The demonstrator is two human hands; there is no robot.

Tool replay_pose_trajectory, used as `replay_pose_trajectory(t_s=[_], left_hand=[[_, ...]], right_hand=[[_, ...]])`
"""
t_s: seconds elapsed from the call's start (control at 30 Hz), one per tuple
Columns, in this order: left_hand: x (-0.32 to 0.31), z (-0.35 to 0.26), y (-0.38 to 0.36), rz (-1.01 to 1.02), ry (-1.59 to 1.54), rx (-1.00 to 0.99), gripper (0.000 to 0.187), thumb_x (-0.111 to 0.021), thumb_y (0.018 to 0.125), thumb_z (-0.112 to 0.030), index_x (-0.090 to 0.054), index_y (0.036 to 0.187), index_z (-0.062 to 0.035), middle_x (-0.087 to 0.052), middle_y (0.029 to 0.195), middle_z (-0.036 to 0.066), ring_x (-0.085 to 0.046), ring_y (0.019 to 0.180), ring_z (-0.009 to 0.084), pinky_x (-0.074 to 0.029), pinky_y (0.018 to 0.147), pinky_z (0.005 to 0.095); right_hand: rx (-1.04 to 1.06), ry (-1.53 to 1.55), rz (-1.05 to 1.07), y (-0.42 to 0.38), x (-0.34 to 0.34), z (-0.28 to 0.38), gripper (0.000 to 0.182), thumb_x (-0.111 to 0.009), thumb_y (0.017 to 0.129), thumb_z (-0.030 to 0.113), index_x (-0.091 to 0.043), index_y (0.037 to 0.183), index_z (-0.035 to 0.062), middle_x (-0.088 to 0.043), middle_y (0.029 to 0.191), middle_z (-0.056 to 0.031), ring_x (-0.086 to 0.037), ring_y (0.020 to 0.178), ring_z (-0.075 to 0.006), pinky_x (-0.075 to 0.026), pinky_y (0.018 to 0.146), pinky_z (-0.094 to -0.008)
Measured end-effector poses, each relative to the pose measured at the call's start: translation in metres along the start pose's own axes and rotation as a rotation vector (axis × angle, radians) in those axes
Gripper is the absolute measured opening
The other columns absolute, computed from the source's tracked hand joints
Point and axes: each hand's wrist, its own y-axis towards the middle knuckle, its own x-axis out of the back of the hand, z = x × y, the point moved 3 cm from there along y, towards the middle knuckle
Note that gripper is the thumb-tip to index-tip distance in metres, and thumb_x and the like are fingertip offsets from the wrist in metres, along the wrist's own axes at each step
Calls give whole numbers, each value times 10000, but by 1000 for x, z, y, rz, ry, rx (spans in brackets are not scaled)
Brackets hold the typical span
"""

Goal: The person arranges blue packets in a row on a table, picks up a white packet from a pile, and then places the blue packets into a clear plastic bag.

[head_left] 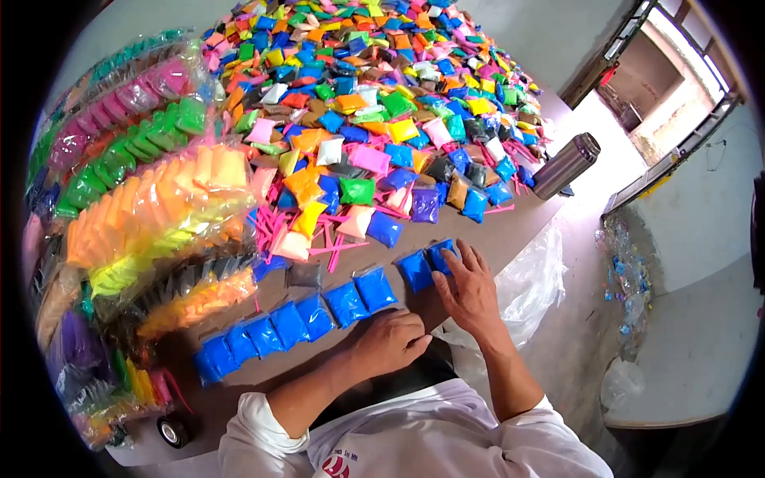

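A row of small blue packets (288, 325) lies along the front of the table, slightly overlapping. Past a gap to the right are two more, a blue packet (414, 271) and another blue packet (440, 255) at the row's end. My right hand (468, 288) is over that end packet, fingers spread and fingertips touching it. Near the table's front edge rests my left hand (392, 342), closed with its fingers curled under; its palm is hidden. A dark grey packet (304, 276) lies behind the row.
A large heap of coloured packets (382, 103) covers the back of the table, with pink strips (331, 243) at its front. Bagged packets (159, 191) are stacked on the left. A metal flask (567, 166) leans at right; a tape roll (171, 432) sits front left. Clear plastic (532, 279) hangs beside the table.
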Motion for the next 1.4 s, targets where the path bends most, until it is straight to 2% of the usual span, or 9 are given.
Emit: replay_pose_trajectory(t_s=[0.07,0.2,0.43,0.7,0.8,0.9,1.0,1.33,1.4], left_hand=[[-2,-1,-1,-75,-74,-17,153,-667,870,-126,-650,782,-2,-618,807,136,-612,821,334,-495,756,427],[-2,0,0,-69,-63,-23,152,-679,858,-130,-655,774,-6,-643,818,132,-626,802,335,-501,746,428],[3,-8,4,-63,-55,-39,176,-696,838,-112,-636,722,7,-646,795,139,-620,775,328,-499,706,421],[3,-6,5,-87,-89,-56,177,-683,848,-124,-641,730,1,-639,776,136,-618,751,343,-496,691,432],[3,-6,3,-70,-29,-60,187,-677,854,-143,-639,723,-17,-635,766,128,-620,747,339,-498,688,431],[0,0,1,51,6,10,143,-668,873,-142,-668,818,-10,-656,841,124,-632,825,336,-504,746,429],[0,0,1,57,21,12,141,-664,877,-144,-660,819,-15,-645,827,123,-627,816,337,-502,738,428],[2,1,2,45,-18,29,119,-679,868,-136,-654,825,-28,-641,833,115,-628,814,329,-504,735,424],[1,2,2,39,-53,27,107,-688,862,-129,-653,830,-33,-644,834,108,-629,813,326,-507,734,422]], right_hand=[[13,-58,-66,-4,-7,-16,435,-668,919,268,-614,1278,28,-536,1371,-273,-501,1252,-466,-411,1051,-520],[-24,109,15,-8,-20,-15,457,-693,913,244,-610,1315,43,-527,1402,-270,-495,1280,-465,-413,1083,-494],[1,180,4,-5,-22,14,408,-678,924,233,-623,1275,32,-545,1372,-262,-511,1252,-453,-434,1056,-485],[-40,327,-43,0,-22,-8,352,-656,934,192,-633,1249,36,-552,1365,-256,-520,1244,-438,-443,1045,-472],[-32,235,-67,8,-14,-19,340,-660,929,184,-630,1234,36,-560,1352,-258,-523,1239,-443,-445,1042,-472],[28,172,-138,22,-6,-31,267,-666,897,126,-634,1146,33,-580,1273,-248,-542,1161,-440,-458,981,-494],[16,189,-107,44,-4,-49,339,-671,904,142,-618,1220,33,-548,1361,-270,-522,1241,-447,-439,1043,-491],[12,43,-221,151,-7,-127,332,-653,851,49,-625,1177,-2,-599,1283,-241,-582,1149,-435,-483,975,-476],[92,-92,-440,164,-6,-140,351,-654,842,50,-628,1188,-2,-599,1289,-246,-591,1148,-425,-490,972,-472]])
